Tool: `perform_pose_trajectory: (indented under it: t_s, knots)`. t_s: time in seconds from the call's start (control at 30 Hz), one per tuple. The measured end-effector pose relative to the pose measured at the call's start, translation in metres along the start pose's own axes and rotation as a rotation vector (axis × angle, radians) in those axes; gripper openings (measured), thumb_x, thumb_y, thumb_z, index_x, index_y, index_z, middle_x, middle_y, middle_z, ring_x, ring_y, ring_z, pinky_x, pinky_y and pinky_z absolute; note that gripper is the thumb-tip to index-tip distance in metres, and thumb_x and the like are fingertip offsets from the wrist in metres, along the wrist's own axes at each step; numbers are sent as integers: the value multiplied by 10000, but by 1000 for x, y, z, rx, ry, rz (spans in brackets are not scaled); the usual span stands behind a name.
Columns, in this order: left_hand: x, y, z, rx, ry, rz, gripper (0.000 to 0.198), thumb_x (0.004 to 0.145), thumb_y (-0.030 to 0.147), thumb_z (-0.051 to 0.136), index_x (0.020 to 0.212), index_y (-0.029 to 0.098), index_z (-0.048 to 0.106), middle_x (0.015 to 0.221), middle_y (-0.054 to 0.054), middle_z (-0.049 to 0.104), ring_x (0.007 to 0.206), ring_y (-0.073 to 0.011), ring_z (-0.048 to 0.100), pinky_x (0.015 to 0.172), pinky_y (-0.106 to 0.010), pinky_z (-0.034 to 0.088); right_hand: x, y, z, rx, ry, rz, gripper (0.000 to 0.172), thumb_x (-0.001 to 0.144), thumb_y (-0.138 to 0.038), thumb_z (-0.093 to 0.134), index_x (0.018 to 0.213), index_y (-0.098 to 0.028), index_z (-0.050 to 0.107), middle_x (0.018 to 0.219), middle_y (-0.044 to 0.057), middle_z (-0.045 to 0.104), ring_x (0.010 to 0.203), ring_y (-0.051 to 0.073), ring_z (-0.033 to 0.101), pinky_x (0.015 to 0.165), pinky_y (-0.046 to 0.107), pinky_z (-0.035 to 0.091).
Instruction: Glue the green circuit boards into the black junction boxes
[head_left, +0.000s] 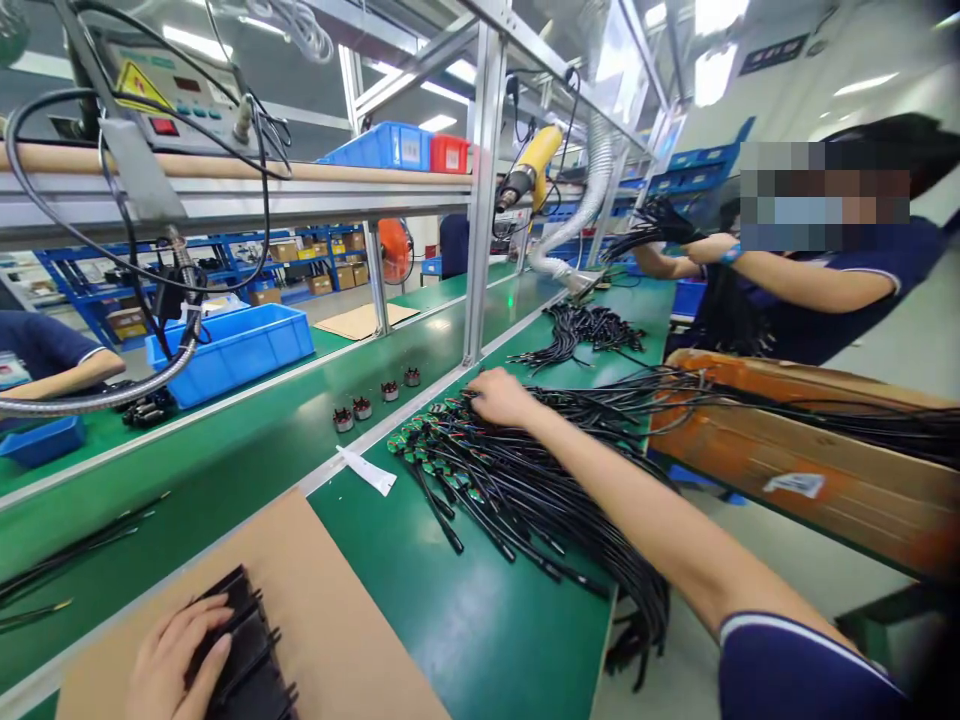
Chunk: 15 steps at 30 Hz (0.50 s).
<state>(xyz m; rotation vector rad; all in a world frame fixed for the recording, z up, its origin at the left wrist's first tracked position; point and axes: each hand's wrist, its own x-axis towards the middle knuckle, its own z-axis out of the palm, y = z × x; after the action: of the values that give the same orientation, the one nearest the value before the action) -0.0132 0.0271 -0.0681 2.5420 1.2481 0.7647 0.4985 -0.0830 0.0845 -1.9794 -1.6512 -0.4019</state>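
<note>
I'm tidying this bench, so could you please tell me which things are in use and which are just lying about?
In use:
- black cable bundle, under right hand
- black ridged part, under left hand

Lying about:
- four small round parts
- white strip
- blue bin

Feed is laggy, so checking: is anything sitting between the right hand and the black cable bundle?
Nothing visible. The right hand already rests on the far end of the black cable bundle, by its green connectors. The left hand lies on a black tray.
</note>
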Motion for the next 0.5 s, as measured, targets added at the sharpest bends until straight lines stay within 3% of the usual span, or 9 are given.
perform_pose_trajectory:
  t_s: [0.07, 0.13, 0.27, 0.37, 0.43, 0.5]
  knots:
    - [0, 2, 1, -5, 15, -6, 240, 777, 435, 549, 903, 318, 716, 1098, -30, 709, 1104, -333, 591, 973, -557, 440, 17, 51, -16, -27, 13, 89, 287, 983, -322, 463, 1152, -120, 575, 1120, 87, 598, 953, 169, 607, 827, 385, 510]
    - [1, 4, 0, -24, 27, -23, 227, 755, 444, 566, 867, 323, 722, 1070, -31, 719, 1082, -340, 605, 952, -559, 456, 18, 85, -22, -40, 36, 150, 291, 984, -327, 463, 1179, -134, 560, 1136, 87, 591, 946, 168, 612, 804, 377, 526]
    - [6, 11, -13, -98, 50, -107, 254, 731, 491, 572, 838, 317, 722, 1071, -43, 718, 1061, -351, 620, 932, -567, 473, 5, 105, -30, -52, 172, 238, 266, 913, -379, 565, 915, -117, 614, 872, 46, 613, 793, 157, 597, 722, 330, 508]
    - [25, 41, -32, -118, 127, -121, 305, 705, 537, 595, 852, 293, 706, 1073, -66, 706, 1090, -372, 593, 969, -602, 429, -12, 87, -54, -73, 375, 298, 307, 902, -419, 526, 823, -127, 578, 828, 78, 579, 844, 205, 566, 769, 367, 446]
    - [44, 83, -45, -142, 194, -60, 322, 713, 545, 593, 868, 278, 684, 1077, -73, 691, 1117, -373, 564, 988, -606, 403, -29, 52, -71, -66, 540, 329, 291, 914, -428, 483, 933, -145, 551, 932, 105, 570, 909, 230, 542, 800, 380, 424]
    - [63, 140, -56, -234, 145, 49, 308, 790, 509, 562, 961, 271, 657, 1146, -63, 653, 1096, -318, 577, 975, -532, 443, -50, 0, -79, 34, 711, 334, 277, 897, -435, 513, 1004, -180, 518, 959, 86, 554, 887, 222, 535, 771, 363, 435]
